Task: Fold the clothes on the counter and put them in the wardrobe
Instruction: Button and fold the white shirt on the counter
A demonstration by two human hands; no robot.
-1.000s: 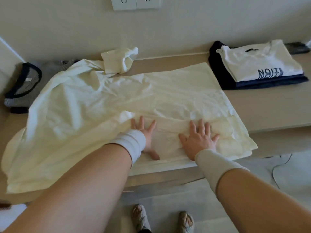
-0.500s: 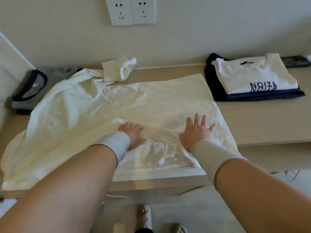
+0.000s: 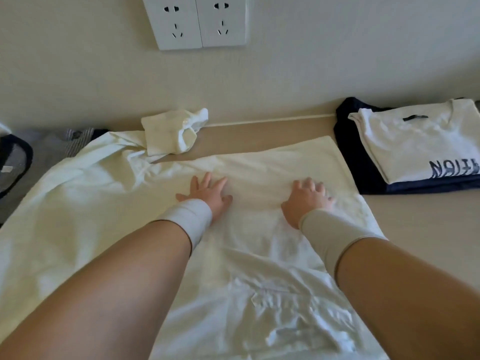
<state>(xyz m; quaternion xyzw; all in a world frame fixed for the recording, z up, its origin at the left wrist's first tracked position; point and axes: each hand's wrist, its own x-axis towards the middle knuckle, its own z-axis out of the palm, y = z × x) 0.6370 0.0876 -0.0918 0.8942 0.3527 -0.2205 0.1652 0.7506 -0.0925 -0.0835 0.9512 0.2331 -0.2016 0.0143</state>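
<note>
A: Beige laminate counter (image 3: 420, 224) against a plain cream wall, with a double white socket plate (image 3: 198, 20) above it. A large pale cream cotton shirt (image 3: 109, 203) is spread across the counter, its lower part doubled over toward the near edge. A loose sleeve (image 3: 171, 135) is bunched at the back. The wardrobe is not in view.

B: Hands?

A: Left hand (image 3: 207, 194) is laid flat on the cloth, fingers spread and straight, nothing gripped. Right hand (image 3: 307, 201) is also pressed on the cloth, fingers slightly bent and motion-blurred; no pinch of fabric can be made out. A wrist sleeve is worn on each forearm.

B: Step?

A: Judged as smoothing before the next fold. Wrinkles should be swept outward from the middle with flat palms, edges squared up, and the bunched sleeve brought in over the body before the side is folded across.

B: Anything unclear?

A: The shirt's left end is cut off by the frame and its near hem is hidden behind the forearms. The crumpled patch near the bottom could be a print or pocket; it cannot be told. A folded white printed tee on a folded navy garment (image 3: 345, 149) is cropped at right, and a grey dark-trimmed garment (image 3: 15, 167) is cropped at left.
</note>
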